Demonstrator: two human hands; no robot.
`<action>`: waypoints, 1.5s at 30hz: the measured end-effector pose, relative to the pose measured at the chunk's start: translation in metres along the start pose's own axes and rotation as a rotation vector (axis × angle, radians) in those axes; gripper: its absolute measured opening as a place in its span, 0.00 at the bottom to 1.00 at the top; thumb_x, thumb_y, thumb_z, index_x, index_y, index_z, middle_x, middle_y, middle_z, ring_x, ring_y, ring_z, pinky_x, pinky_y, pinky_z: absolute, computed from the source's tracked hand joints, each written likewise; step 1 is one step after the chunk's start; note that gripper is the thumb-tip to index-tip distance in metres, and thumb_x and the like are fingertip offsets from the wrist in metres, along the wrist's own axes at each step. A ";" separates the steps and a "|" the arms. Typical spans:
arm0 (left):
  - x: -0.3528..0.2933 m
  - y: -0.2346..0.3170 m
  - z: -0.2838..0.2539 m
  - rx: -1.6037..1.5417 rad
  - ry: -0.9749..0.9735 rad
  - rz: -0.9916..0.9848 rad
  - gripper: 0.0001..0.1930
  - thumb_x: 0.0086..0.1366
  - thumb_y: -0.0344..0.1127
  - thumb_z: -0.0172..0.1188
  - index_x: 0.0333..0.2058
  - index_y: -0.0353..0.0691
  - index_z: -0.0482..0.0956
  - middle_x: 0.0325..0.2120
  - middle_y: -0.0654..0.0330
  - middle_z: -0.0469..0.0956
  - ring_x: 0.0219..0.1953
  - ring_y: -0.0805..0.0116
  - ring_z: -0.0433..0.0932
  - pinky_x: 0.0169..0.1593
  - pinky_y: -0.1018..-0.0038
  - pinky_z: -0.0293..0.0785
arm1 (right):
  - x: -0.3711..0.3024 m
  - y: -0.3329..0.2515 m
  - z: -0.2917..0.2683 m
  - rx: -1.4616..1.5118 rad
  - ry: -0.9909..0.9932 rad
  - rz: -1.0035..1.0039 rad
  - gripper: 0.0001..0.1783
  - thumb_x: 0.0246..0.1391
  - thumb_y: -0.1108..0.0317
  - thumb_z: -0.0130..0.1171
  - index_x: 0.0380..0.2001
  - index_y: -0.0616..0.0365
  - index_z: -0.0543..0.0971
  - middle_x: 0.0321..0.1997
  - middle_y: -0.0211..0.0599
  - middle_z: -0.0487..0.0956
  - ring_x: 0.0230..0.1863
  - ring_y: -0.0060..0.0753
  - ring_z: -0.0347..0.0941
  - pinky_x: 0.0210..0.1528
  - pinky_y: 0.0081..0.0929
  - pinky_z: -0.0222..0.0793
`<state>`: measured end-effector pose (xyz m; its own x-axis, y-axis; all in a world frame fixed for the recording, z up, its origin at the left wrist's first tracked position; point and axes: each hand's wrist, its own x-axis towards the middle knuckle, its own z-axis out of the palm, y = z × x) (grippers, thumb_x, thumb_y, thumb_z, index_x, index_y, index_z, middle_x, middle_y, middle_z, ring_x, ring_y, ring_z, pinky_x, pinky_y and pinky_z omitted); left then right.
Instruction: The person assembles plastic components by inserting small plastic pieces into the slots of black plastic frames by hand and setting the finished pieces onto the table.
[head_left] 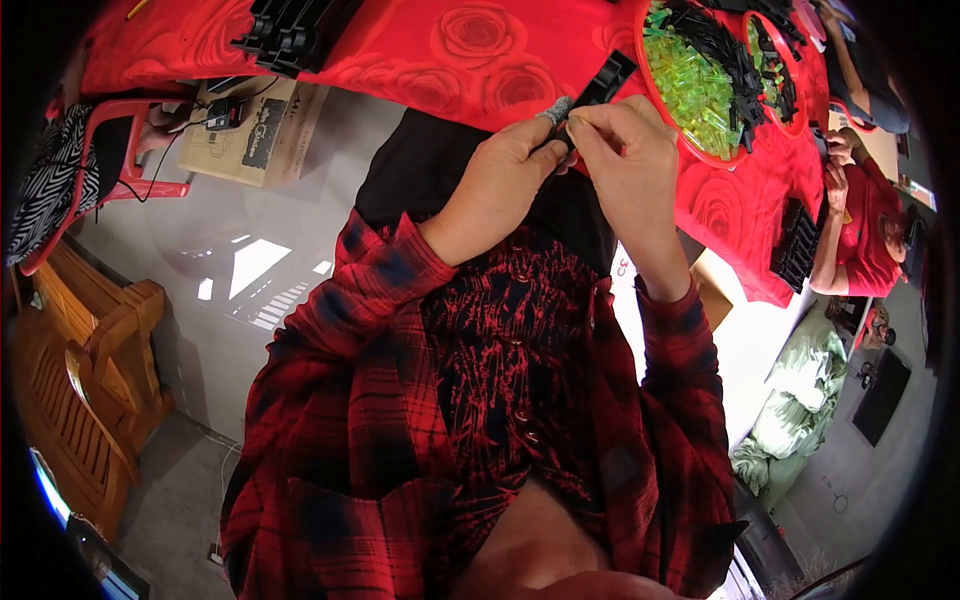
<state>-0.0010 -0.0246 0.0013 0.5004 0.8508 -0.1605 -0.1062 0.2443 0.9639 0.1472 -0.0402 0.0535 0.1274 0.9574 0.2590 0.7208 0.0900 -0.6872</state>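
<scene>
Item: long narrow black plastic part [606, 80], held tilted at the near edge of the surface [485, 35], which is covered in red rose-patterned cloth; its lower end is hidden behind the fingers.

Left hand [500, 178]: closed around the part, thumb along it, a grey wrap on one finger.

Right hand [636, 150]: thumb and forefinger pressed together against the part; whether they pinch something small, cannot tell.

Just beside the right hand, limiting room there: round red-rimmed basket [728, 164] of translucent yellow-green and black pieces. Beyond it, a smaller red-rimmed basket [790, 134], similar contents.

Surface, far left: cluster of black plastic parts [290, 35]. Surface, right edge: row of black ribbed parts [793, 245], near a co-worker in a red top [868, 235].

Floor, left: brown cardboard box [235, 135], red plastic chair [158, 190], slatted wooden bench [90, 390].

Right: pale green fabric bundle [800, 390].
</scene>
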 end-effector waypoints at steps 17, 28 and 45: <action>0.002 -0.003 -0.004 0.033 -0.061 -0.070 0.14 0.76 0.29 0.48 0.53 0.32 0.77 0.39 0.65 0.80 0.41 0.79 0.76 0.49 0.79 0.72 | -0.007 -0.004 -0.016 0.256 -0.050 0.065 0.10 0.57 0.79 0.62 0.43 0.63 0.84 0.33 0.36 0.77 0.31 0.25 0.76 0.36 0.23 0.73; -0.002 0.007 -0.002 -0.018 -0.064 -0.040 0.17 0.78 0.30 0.45 0.60 0.31 0.71 0.39 0.61 0.81 0.41 0.76 0.78 0.48 0.77 0.74 | -0.005 -0.001 -0.021 0.000 0.079 -0.139 0.14 0.57 0.81 0.60 0.45 0.60 0.84 0.40 0.38 0.76 0.41 0.30 0.74 0.46 0.26 0.71; -0.005 0.001 0.007 0.338 0.067 0.301 0.07 0.71 0.26 0.53 0.45 0.31 0.69 0.30 0.42 0.77 0.34 0.41 0.80 0.37 0.58 0.75 | -0.014 -0.013 -0.020 -0.493 0.050 -0.406 0.12 0.40 0.76 0.63 0.33 0.57 0.84 0.61 0.31 0.75 0.62 0.41 0.66 0.61 0.44 0.54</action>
<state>0.0022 -0.0313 0.0040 0.4327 0.8914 0.1349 0.0531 -0.1745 0.9832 0.1494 -0.0602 0.0723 -0.1989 0.8584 0.4729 0.9454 0.2952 -0.1382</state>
